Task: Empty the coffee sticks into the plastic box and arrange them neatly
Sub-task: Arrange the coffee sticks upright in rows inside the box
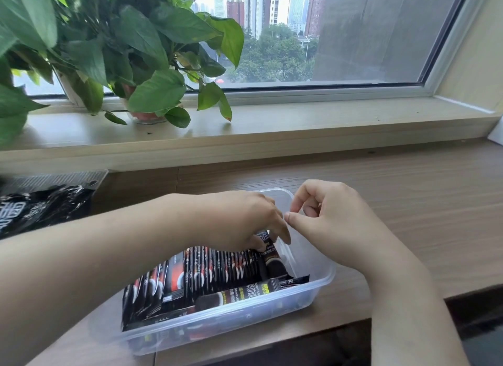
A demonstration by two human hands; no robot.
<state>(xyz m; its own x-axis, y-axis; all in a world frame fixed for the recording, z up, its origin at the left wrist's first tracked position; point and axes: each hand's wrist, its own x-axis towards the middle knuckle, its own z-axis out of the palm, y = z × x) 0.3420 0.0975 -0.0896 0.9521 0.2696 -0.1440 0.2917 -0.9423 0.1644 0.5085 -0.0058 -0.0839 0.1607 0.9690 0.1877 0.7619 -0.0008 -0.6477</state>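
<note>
Clear plastic box (pixel 324 267) sits on the wood desk (pixel 408 202), near its front edge. Coffee sticks (pixel 217 267) are inside, packed on edge in a row along the box. Their long axes run near-to-far and their far ends tip up toward the window. One flat stick (pixel 245 295) lies crosswise along the near wall, long axis left-right. Left hand (pixel 245 218) reaches in, fingers bent down, pinching the top of the end stick (pixel 275 259), which leans. Right hand (pixel 326 216) hovers over the far right corner, fingers curled, nothing visible in them. Black bag (pixel 40 210) lies far left.
</note>
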